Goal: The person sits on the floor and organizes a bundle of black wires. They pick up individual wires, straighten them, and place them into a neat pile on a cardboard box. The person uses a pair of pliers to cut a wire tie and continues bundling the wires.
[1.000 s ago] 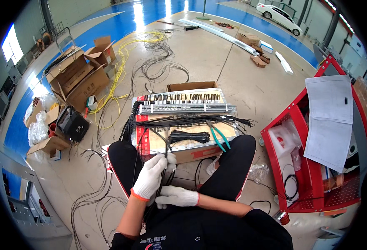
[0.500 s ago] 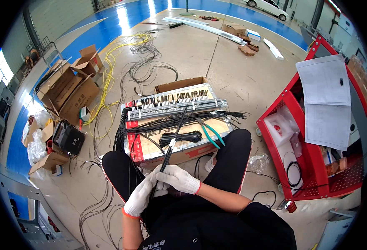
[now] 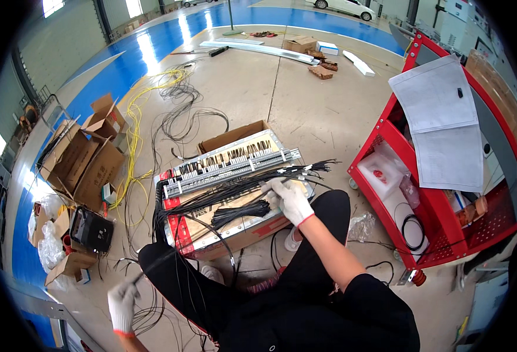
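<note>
My left hand (image 3: 122,305), in a white glove and smeared by motion, is low at the left beside my knee. A blurred dark bundle of cables runs from its fingers up toward my thigh. My right hand (image 3: 291,200), also gloved, is over the right part of the box top with its fingers curled; what lies in them is hidden. Close by it, long black cables (image 3: 235,196) stretch across the box. A shorter black cable bundle (image 3: 241,215) rests in front of them. Behind, a grey slotted terminal strip (image 3: 229,166) carries a row of black and white wire ends.
The cardboard box (image 3: 223,245) stands between my legs. A red cart (image 3: 382,205) with hanging paper sheets (image 3: 440,126) is at the right. Open cartons (image 3: 85,164) and a black case (image 3: 92,230) stand left. Yellow cable (image 3: 132,126) and loose black wires lie on the floor.
My hands have parted: the left swung down and left with dark cables, the right reached forward to the box. The teal-handled pliers no longer show there. The view has shifted slightly.
</note>
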Demonstrator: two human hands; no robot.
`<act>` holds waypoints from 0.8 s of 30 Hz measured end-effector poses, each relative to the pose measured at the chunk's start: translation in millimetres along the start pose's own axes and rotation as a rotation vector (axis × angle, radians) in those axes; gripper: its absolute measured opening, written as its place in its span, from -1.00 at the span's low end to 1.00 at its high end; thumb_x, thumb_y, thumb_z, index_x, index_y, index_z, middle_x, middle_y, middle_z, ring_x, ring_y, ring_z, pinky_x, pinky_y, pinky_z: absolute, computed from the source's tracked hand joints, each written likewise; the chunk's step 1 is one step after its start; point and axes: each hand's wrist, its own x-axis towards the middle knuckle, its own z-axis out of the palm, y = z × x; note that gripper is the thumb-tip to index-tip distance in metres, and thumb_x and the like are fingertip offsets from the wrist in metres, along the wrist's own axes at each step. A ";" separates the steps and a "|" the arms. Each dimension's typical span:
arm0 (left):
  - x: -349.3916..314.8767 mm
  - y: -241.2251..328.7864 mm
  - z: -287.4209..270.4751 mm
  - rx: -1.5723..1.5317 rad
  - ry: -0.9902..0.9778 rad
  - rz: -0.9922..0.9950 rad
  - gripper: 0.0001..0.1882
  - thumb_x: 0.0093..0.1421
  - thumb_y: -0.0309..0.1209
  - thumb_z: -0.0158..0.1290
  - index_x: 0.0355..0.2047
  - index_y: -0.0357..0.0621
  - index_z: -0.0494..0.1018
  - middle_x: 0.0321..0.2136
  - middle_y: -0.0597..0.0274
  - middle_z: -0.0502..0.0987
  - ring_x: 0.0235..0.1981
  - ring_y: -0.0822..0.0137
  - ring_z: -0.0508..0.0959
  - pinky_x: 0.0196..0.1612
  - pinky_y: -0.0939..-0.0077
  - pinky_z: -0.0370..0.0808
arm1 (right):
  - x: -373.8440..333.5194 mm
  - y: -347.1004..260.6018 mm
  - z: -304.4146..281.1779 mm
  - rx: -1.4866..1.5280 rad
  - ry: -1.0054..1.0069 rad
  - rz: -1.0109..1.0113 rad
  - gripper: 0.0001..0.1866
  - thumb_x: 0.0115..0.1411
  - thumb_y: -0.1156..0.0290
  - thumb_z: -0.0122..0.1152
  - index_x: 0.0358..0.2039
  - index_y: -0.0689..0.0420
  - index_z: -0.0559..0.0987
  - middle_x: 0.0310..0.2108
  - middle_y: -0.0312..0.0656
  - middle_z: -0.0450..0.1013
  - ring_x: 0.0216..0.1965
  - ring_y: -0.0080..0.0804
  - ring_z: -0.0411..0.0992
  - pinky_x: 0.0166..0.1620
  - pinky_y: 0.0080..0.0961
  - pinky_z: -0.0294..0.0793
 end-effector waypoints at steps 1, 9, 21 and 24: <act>29.7 -14.9 3.8 0.031 0.077 0.149 -0.76 0.20 -0.57 -0.02 -0.21 -0.36 0.61 -0.61 0.29 0.48 -0.64 0.58 0.35 -0.54 0.64 0.26 | 12.9 -0.7 -1.7 0.132 -0.019 -0.005 -0.77 0.37 0.31 0.14 -0.23 0.24 0.55 -0.32 -0.22 0.56 -0.41 -0.64 0.40 -0.30 -0.71 0.46; 205.5 2.3 90.0 0.677 0.245 0.365 -0.78 0.21 -0.25 0.08 -0.28 -0.07 0.63 -0.48 -0.05 0.60 -0.38 -0.08 0.62 -0.28 0.09 0.51 | 102.7 -18.1 -58.7 0.173 0.081 -0.054 -0.78 0.31 0.41 0.19 -0.16 0.33 0.54 -0.22 -0.11 0.56 -0.28 -0.42 0.54 -0.21 -0.57 0.59; 246.1 -30.8 115.2 0.516 0.187 0.298 -0.82 0.23 -0.37 -0.01 -0.33 -0.15 0.57 -0.54 -0.01 0.58 -0.45 -0.02 0.60 -0.35 0.14 0.48 | 101.7 5.6 -69.1 -0.290 0.112 -0.206 -0.87 0.26 0.48 0.21 -0.26 0.26 0.63 -0.38 -0.21 0.59 -0.41 -0.58 0.52 -0.36 -0.65 0.51; 242.7 -31.5 109.8 0.465 0.172 0.266 -0.82 0.22 -0.36 0.00 -0.32 -0.14 0.58 -0.56 0.03 0.58 -0.46 0.03 0.61 -0.33 0.17 0.48 | 101.7 8.2 -65.0 -0.274 0.099 -0.229 -0.86 0.25 0.46 0.22 -0.27 0.27 0.64 -0.41 -0.23 0.58 -0.43 -0.58 0.51 -0.36 -0.65 0.50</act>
